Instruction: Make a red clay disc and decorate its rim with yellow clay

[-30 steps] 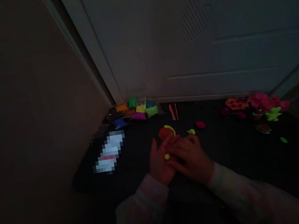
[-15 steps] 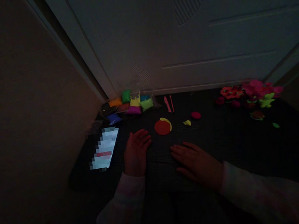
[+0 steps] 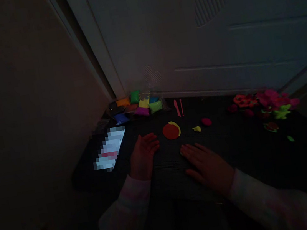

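Observation:
My left hand (image 3: 144, 157) rests on the dark table with its palm turned up and inward, fingers loosely stretched, nothing in it. Palm down, my right hand (image 3: 206, 165) lies flat on the table with its thumb apart; whatever is under the palm is hidden. Beyond and between the hands is a flat orange-red clay disc (image 3: 170, 131), with a yellow clay strip (image 3: 176, 127) along its upper right edge. A small yellow clay lump (image 3: 197, 129) and a round magenta clay piece (image 3: 206, 122) sit past my right fingertips.
Left of my left hand lies a lit phone (image 3: 111, 149). Several coloured clay packets (image 3: 142, 111) are at the back left, beside a pink plastic knife (image 3: 177, 108) and a thin pink stick (image 3: 182, 108). Flower-like clay shapes (image 3: 272, 99) crowd the right, near a white panel (image 3: 159, 44) behind.
The view has shifted a little, so the table things appear slightly further right. Both hands keep nearly the same pose on the table.

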Action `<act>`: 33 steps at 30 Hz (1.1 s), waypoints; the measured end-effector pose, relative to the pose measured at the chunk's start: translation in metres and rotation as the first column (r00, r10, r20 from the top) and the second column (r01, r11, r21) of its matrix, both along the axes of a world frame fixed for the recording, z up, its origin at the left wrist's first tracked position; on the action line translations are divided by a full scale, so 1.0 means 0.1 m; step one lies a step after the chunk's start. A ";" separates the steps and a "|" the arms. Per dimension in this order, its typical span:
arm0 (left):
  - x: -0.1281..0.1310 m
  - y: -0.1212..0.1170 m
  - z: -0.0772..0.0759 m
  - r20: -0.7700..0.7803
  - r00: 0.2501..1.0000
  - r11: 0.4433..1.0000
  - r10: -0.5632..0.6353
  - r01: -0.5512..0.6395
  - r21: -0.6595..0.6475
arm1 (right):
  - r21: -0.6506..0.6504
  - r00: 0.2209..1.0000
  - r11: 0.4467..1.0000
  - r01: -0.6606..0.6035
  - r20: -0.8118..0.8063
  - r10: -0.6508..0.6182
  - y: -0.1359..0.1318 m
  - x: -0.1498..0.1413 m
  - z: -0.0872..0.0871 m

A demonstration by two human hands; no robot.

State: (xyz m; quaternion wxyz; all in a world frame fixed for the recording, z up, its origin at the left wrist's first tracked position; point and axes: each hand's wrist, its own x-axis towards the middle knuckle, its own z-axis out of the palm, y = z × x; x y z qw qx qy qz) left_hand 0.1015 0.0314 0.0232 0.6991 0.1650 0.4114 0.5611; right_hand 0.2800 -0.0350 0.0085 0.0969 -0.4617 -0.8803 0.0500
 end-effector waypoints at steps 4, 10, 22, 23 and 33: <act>0.00 0.00 0.01 0.000 1.000 1.000 0.001 -0.001 -0.012 | -0.036 0.995 0.994 -0.103 -0.019 0.102 0.01 0.01 0.01; 0.00 0.00 0.01 0.020 1.000 0.999 0.007 -0.006 -0.033 | -0.026 0.996 0.996 -0.086 0.009 0.086 -0.02 -0.02 0.00; 0.00 -0.01 0.00 -0.005 1.000 0.999 0.015 -0.015 -0.041 | 0.046 0.995 0.994 0.097 -0.035 -0.095 0.15 -0.01 0.01; 0.00 -0.01 0.00 -0.002 1.000 0.999 0.015 -0.015 -0.045 | 0.049 0.997 0.996 0.074 -0.024 -0.073 0.14 0.00 0.01; 0.00 0.00 -0.02 0.006 1.000 0.999 -0.001 0.001 -0.034 | -0.098 0.995 0.990 -0.100 0.018 0.102 0.07 0.02 0.04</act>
